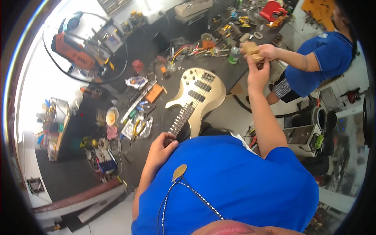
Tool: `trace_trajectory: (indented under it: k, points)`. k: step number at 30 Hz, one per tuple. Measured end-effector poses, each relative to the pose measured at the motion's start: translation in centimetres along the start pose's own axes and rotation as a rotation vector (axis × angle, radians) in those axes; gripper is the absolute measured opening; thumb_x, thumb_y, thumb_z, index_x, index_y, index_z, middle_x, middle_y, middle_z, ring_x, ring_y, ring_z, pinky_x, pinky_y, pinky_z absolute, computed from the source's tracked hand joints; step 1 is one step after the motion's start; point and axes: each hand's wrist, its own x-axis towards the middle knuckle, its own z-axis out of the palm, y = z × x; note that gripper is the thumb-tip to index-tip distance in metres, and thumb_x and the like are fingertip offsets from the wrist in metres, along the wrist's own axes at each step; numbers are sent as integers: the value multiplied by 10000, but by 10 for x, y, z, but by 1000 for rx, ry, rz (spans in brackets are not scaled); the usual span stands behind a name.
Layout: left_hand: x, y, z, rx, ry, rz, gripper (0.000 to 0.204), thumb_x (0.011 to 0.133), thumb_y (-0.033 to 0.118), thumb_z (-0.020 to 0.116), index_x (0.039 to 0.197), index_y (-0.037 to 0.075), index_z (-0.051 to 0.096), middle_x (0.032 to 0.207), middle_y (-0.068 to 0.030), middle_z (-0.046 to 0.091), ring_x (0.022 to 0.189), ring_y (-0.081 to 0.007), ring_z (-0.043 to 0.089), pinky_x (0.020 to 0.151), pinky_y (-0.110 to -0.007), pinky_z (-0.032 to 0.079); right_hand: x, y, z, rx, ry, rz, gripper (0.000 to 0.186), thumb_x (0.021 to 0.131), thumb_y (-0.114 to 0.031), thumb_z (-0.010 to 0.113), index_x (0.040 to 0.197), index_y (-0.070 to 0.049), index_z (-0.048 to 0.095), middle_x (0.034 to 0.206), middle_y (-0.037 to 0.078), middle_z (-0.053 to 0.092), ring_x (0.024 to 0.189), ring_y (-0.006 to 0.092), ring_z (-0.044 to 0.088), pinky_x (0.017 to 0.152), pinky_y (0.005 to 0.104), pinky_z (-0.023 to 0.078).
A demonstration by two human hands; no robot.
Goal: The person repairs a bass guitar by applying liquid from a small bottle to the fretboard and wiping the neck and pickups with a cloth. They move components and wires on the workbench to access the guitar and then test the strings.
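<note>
A cream electric bass guitar with two dark pickups lies on its back, its body over the dark workbench's edge and its neck pointing toward me. My left hand is wrapped round the neck, close to my shirt. Stretched out to the far right, my right hand has its fingers closed on the lower end of a light wooden block. A co-worker's hand touches the same block from the right. Part of the block is covered by the fingers, so its full shape is hidden.
The workbench carries pliers, a brown wooden block, a green-tinted bottle and many scattered tools. A co-worker in a blue shirt stands at right. A black cable loops at upper left; an open-topped box stands right.
</note>
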Motion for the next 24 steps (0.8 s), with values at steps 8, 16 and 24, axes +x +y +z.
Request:
trace_trajectory:
  k: [8, 16, 24]
  points:
    - [-4, -8, 7, -45, 30, -14, 339, 1009, 236, 795, 1239, 2, 713, 1166, -160, 797, 1075, -242, 776, 963, -396, 606, 18, 30, 3, 301, 37, 293, 382, 1074, -253, 679, 1333, 21, 616, 873, 15, 627, 671, 79, 559, 567, 254, 450]
    - [4, -2, 13, -46, 17, -113, 352, 1020, 283, 781, 1237, 14, 717, 1156, -151, 783, 1085, -244, 748, 966, -408, 591, -147, 67, 70, 158, -1006, 824, 235, 1102, -188, 598, 1142, -1, 734, 802, 14, 604, 685, 114, 558, 608, 295, 487]
    - [0, -40, 24, 0, 60, -147, 421, 1003, 320, 789, 1264, -3, 719, 1222, -214, 780, 1145, -338, 754, 1008, -442, 582, -199, 60, 158, -129, -1582, 561, 295, 1109, -211, 664, 1306, -40, 801, 909, 27, 713, 760, 118, 631, 731, 288, 533]
